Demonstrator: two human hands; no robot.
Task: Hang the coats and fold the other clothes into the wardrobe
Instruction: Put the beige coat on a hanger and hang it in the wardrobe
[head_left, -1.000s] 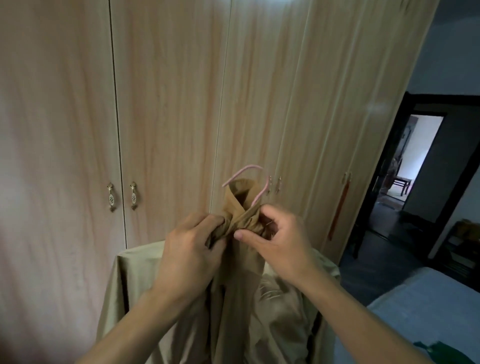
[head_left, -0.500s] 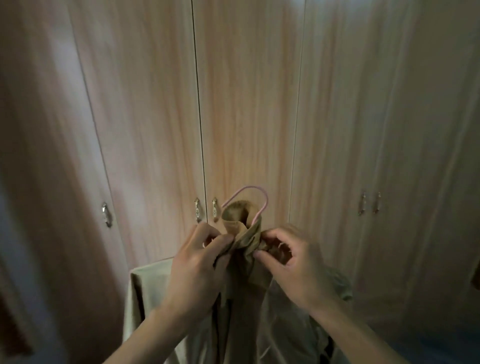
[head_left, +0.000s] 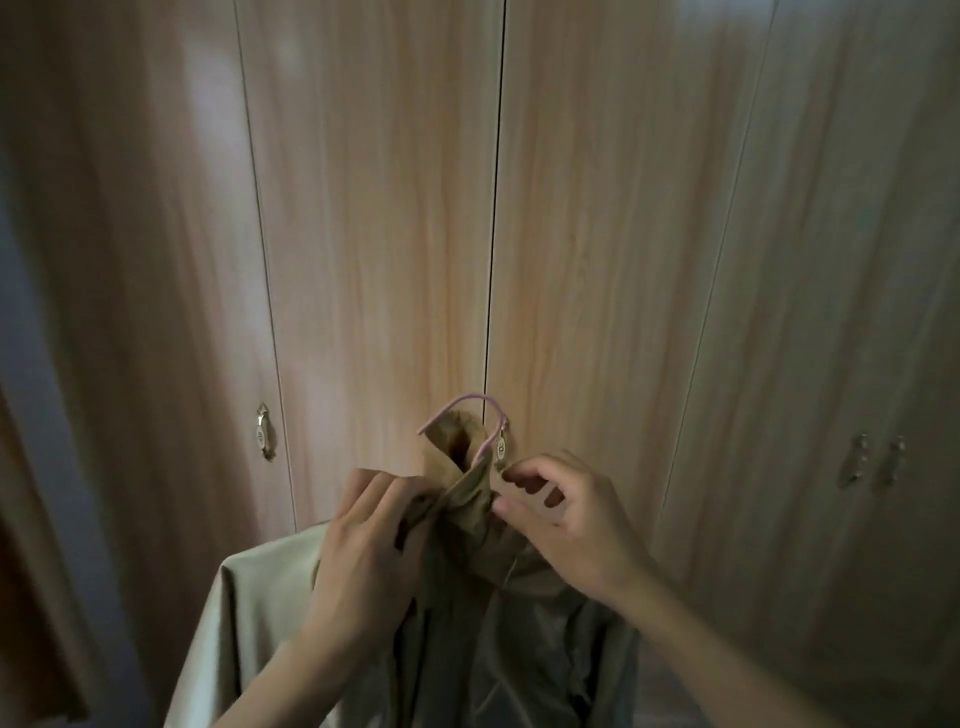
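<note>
Fastening or straightening the collar appears to be the step in hand. The coat (head_left: 519, 649) is already mounted on the pink hanger (head_left: 480, 402), whose hook projects above the collar. The garment is held up in front of the wardrobe (head_left: 374, 234), just before a door seam. The left hand (head_left: 363, 545) grips the left collar edge, fingers (head_left: 384, 488) curled round the fabric. The right hand (head_left: 566, 514) pinches the right collar edge between thumb and forefinger. All visible doors are closed; the door handle (head_left: 263, 439) is untouched. Remaining, as judged: open a door, hook the hanger inside, then fold the other clothes, none in view.
</note>
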